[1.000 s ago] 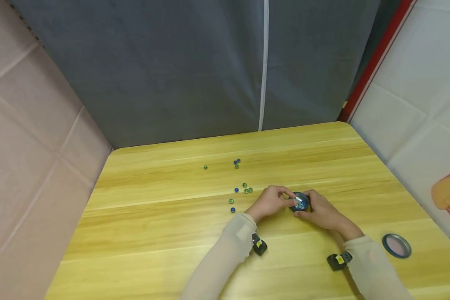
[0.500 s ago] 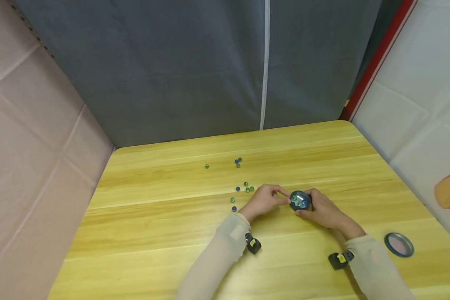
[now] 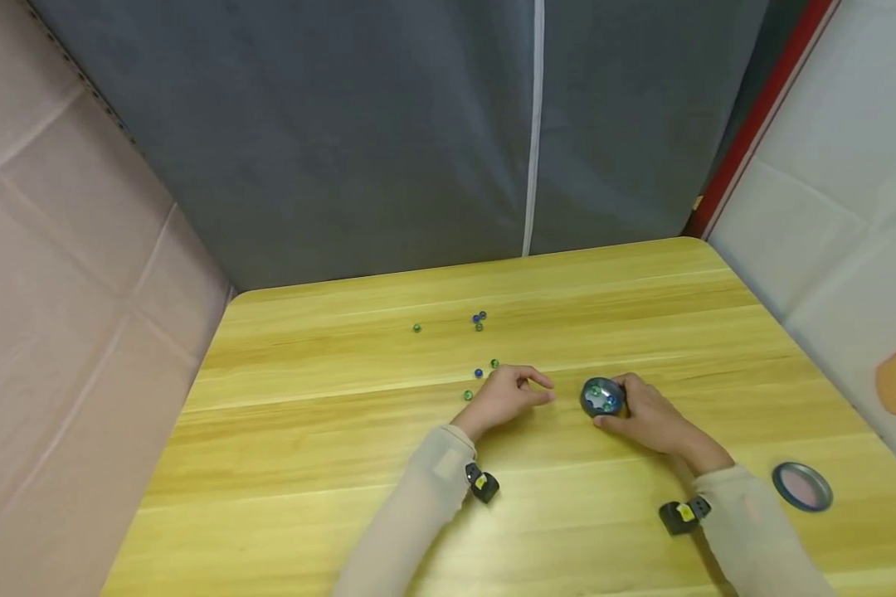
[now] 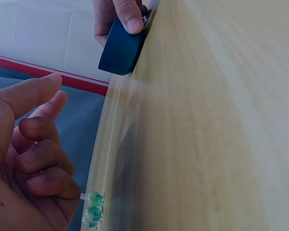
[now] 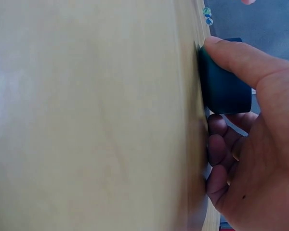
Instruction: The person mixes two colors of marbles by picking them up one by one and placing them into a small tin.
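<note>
Head view shows a dark grey curtain [image 3: 388, 133] behind a wood-grained table [image 3: 328, 481], with a pale pinkish fabric wall [image 3: 67, 332] to the left and a white one edged in red to the right. Two arms in light sleeves reach in over the tabletop. The right hand [image 3: 655, 420] grips a dark blue tin [image 5: 229, 91] by its side, thumb on the near side and fingers around the far side. The left hand [image 3: 504, 398] holds nothing; it is apart from the tin, thumb and index finger extended with a gap between them, the other fingers loosely curled. The tin is right of the table's middle, between the two hands, mouth upward. Near the right sleeve lies a round lid [image 3: 802, 487], well apart from the tin. A small black device is worn on each wrist. Smallest are the marbles: several green and blue ones inside the tin, a green marble [image 3: 416, 328] alone farther left, a tight trio beside the blue marble [image 3: 476, 318], and others scattered close to the left hand.
</note>
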`<act>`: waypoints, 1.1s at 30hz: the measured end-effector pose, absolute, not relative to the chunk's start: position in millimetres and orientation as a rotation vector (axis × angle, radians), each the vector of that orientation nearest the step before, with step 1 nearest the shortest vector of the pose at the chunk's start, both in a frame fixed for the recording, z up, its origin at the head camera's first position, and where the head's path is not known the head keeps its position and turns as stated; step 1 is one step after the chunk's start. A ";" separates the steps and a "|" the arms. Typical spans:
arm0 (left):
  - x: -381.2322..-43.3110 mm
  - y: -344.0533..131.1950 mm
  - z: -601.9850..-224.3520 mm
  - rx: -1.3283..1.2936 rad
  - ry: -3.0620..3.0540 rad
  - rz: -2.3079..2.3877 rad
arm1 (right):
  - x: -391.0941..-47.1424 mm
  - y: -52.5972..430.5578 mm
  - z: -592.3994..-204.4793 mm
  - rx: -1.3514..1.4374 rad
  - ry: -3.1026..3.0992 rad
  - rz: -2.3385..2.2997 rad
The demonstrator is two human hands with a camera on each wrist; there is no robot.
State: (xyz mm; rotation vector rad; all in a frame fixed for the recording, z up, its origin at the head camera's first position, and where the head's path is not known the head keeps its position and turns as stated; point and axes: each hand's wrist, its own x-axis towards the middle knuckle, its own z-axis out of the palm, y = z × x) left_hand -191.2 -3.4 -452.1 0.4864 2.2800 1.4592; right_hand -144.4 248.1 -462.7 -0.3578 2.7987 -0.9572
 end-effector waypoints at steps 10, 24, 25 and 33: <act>-191.6 -20.0 -451.8 0.504 2.280 1.448 | -144.0 247.5 -460.7 -0.371 2.812 -0.951; -189.6 -42.6 -451.4 0.468 2.279 1.480 | -144.2 247.6 -460.9 -0.366 2.811 -0.957; -189.6 -44.1 -451.0 0.465 2.279 1.483 | -144.1 247.6 -460.9 -0.366 2.809 -0.957; -190.8 -53.8 -447.0 0.425 2.306 1.475 | -143.7 247.0 -460.8 -0.372 2.810 -0.953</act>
